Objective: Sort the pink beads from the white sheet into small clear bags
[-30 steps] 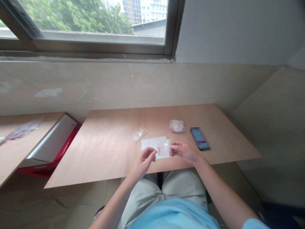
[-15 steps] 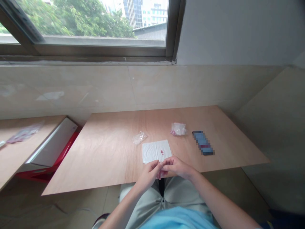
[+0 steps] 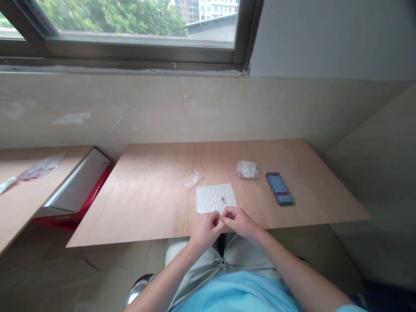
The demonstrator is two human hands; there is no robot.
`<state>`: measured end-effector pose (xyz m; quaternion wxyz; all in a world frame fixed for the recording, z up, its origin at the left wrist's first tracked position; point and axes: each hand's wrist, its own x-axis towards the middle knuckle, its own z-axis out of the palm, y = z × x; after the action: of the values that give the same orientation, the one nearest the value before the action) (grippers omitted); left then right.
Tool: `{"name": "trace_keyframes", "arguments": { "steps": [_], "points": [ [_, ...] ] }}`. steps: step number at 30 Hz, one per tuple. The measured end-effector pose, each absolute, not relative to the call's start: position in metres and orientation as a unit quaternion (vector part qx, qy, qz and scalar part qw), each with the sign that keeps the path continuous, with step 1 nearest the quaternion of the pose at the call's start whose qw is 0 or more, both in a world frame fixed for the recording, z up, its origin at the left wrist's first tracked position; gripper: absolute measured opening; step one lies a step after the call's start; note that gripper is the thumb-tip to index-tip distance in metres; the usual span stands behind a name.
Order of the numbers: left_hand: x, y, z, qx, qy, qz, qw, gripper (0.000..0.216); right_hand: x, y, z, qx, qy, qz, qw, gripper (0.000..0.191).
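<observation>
My left hand (image 3: 208, 226) and my right hand (image 3: 238, 221) meet at the fingertips over the near edge of the wooden board table. Both are closed in a pinch; whatever lies between the fingers is too small to make out. Just beyond them a white napkin (image 3: 208, 197) lies flat, its near edge partly behind my fingers. A few small red pieces (image 3: 223, 199) rest on its right half. Farther back sit a crumpled clear plastic bag (image 3: 193, 179) on the left and a plastic packet (image 3: 247, 169) with white and pinkish contents on the right.
A phone-like dark object (image 3: 280, 189), blurred by pixels, lies on the table (image 3: 139, 195) to the right. At the left, a second table (image 3: 19, 208) holds plastic bags (image 3: 42, 167). Between the tables stands a white box (image 3: 73, 184) in something red. A tiled wall and window rise behind.
The view has tilted down slightly. My fingertips have come together in a tighter pinch, with the left fingers more curled. The things on the table have stayed in place.
</observation>
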<state>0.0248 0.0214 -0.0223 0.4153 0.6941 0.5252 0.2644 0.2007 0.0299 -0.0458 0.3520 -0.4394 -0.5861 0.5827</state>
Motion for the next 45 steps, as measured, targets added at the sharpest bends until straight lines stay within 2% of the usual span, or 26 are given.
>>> {"name": "trace_keyframes", "arguments": {
  "steps": [6,11,14,15,18,20,26,31,34,40,45],
  "points": [
    [0.024,0.019,-0.025,0.698,0.540,0.271,0.383,0.028,0.207,0.027,-0.040,-0.474,-0.620,0.528,0.337,0.012],
    [0.023,0.020,-0.018,0.702,0.542,0.286,0.362,0.027,0.213,0.030,-0.038,-0.462,-0.586,0.571,0.341,0.010],
    [0.023,0.021,-0.008,0.718,0.500,0.326,0.358,0.015,0.215,0.035,-0.037,-0.449,-0.544,0.609,0.361,0.014],
    [0.024,0.021,-0.006,0.732,0.475,0.339,0.352,0.023,0.215,0.036,-0.036,-0.436,-0.534,0.625,0.366,0.015],
    [0.024,0.021,-0.004,0.776,0.411,0.342,0.335,0.072,0.216,0.038,-0.032,-0.398,-0.511,0.665,0.372,0.017],
    [0.024,0.021,-0.006,0.785,0.401,0.324,0.345,0.078,0.215,0.037,-0.031,-0.388,-0.499,0.682,0.368,0.019],
    [0.022,0.026,-0.009,0.758,0.415,0.305,0.400,0.059,0.220,0.038,-0.034,-0.384,-0.489,0.696,0.360,0.018],
    [0.022,0.029,-0.008,0.724,0.439,0.321,0.425,0.047,0.224,0.040,-0.035,-0.399,-0.519,0.664,0.361,0.018],
    [0.022,0.031,-0.011,0.693,0.456,0.320,0.458,0.043,0.224,0.039,-0.029,-0.407,-0.539,0.623,0.394,0.019],
    [0.025,0.036,-0.017,0.592,0.439,0.328,0.591,0.041,0.223,0.034,-0.019,-0.387,-0.607,0.524,0.456,0.023],
    [0.027,0.039,-0.025,0.481,0.399,0.346,0.700,0.040,0.223,0.038,-0.033,-0.410,-0.602,0.484,0.485,0.025]
  ]
}}
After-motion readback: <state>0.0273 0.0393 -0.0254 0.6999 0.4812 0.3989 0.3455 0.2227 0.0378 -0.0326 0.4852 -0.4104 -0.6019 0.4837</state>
